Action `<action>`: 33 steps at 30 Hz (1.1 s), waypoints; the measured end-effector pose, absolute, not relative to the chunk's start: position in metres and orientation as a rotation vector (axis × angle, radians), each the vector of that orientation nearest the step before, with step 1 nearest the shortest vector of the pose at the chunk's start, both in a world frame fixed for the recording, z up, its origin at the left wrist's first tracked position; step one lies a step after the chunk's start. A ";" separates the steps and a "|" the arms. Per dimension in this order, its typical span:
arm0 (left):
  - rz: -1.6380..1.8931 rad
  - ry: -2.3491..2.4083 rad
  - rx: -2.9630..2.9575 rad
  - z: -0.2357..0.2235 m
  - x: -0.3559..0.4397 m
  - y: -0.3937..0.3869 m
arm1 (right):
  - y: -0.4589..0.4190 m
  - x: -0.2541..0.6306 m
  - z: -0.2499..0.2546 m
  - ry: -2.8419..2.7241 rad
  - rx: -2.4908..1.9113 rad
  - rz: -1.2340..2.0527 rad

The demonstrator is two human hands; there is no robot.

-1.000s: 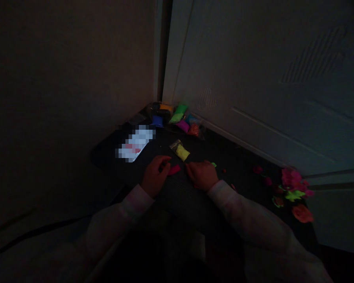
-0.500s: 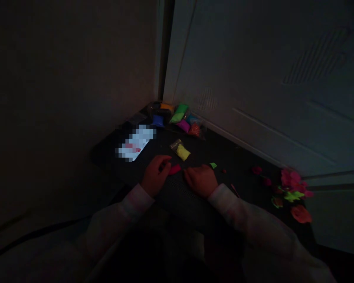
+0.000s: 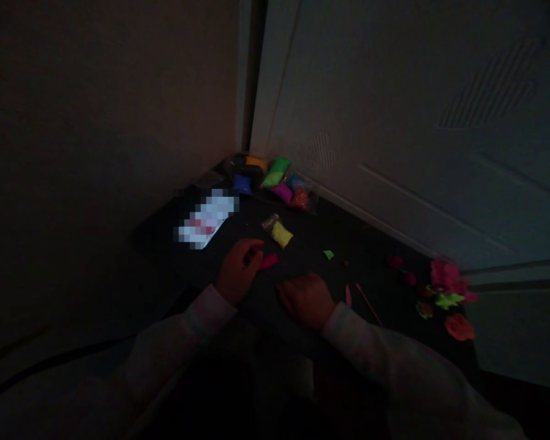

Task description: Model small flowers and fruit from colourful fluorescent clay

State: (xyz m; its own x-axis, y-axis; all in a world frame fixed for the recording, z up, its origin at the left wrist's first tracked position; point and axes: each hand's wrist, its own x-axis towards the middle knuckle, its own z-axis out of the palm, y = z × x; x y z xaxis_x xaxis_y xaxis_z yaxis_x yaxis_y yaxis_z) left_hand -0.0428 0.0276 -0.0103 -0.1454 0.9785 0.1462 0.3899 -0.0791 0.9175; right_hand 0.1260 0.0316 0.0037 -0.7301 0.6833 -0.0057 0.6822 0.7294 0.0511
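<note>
Touching pink clay strip [image 3: 269,261] with my left hand [image 3: 236,271], thumb and finger apart; right hand [image 3: 309,300] curled, can't tell whether holding anything. Light pressure should avoid dents.

Small pinkish-red piece [image 3: 269,262], flat-looking, on dark tabletop [image 3: 238,244], beside left hand [image 3: 239,271]

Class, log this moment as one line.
left hand: beside pink piece | right hand: curled, grip hidden | beyond hands: yellow packet, green scrap | far right: pink flower
</note>
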 end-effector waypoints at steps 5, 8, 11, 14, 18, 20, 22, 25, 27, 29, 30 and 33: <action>1.220 1.584 1.501 -0.008 -0.043 0.027 | 0.049 0.128 0.004 2.865 1.245 0.111; 1.227 1.581 1.499 -0.009 -0.043 0.027 | 0.058 0.129 0.004 2.848 1.295 0.136; 1.234 1.568 1.505 -0.010 -0.043 0.027 | 0.039 0.129 0.004 2.870 1.207 0.093; 1.229 1.561 1.500 -0.010 -0.043 0.027 | 0.027 0.129 0.003 2.886 1.128 0.042; 1.222 1.558 1.492 -0.011 -0.043 0.028 | 0.053 0.128 0.004 2.844 1.263 0.091; 1.222 1.563 1.489 -0.010 -0.044 0.028 | 0.062 0.128 0.004 2.825 1.314 0.117; 1.229 1.565 1.490 -0.010 -0.043 0.028 | 0.056 0.129 0.004 2.832 1.286 0.106; 1.231 1.557 1.503 -0.009 -0.043 0.027 | 0.033 0.129 0.004 2.870 1.158 0.046; 1.224 1.560 1.512 -0.009 -0.043 0.026 | 0.027 0.129 0.003 2.879 1.126 0.030; 1.219 1.564 1.517 -0.008 -0.043 0.026 | 0.037 0.129 0.003 2.869 1.173 0.050; 1.220 1.568 1.518 -0.008 -0.043 0.026 | 0.045 0.128 0.003 2.859 1.214 0.068; 1.228 1.582 1.513 -0.008 -0.044 0.027 | 0.062 0.128 0.004 2.835 1.308 0.120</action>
State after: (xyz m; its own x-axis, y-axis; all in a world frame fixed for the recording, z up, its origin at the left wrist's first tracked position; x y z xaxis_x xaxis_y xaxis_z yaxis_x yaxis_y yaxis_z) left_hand -0.0435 0.0268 -0.0076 -0.1506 0.9754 0.1609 0.3976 -0.0893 0.9132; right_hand 0.1278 0.0621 0.0035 -0.6493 0.7604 0.0170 0.7591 0.6465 0.0767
